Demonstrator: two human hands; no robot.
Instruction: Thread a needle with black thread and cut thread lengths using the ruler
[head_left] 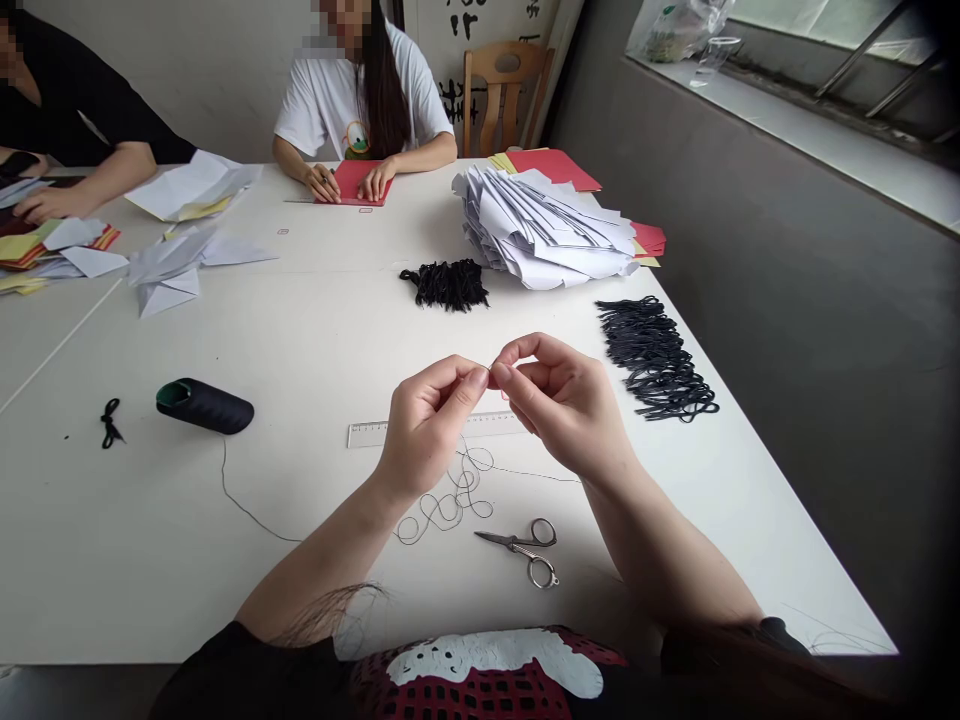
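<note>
Head view: the left hand (pixel 427 425) and right hand (pixel 566 400) are raised above the desk (pixel 225 330), both closed into a pinch, their fingertips nearly meeting around a thin dark thread (pixel 491 368) that is too fine to follow clearly between them. Directly below the hands lies a loose tangle of thread (pixel 448 495), and a strand (pixel 247 515) curves off to the left, toward a dark spool (pixel 205 406). A clear ruler (pixel 367 434) lies under the left hand, and small scissors (pixel 523 553) lie below the right hand. To the right of the hands is a bundle of black loops (pixel 656 360). Ahead of them are a smaller black bundle (pixel 446 285) and a stack of folded white paper (pixel 547 228). Farther ahead, a co-worker's hands (pixel 322 182) rest on red card (pixel 349 180).
</note>
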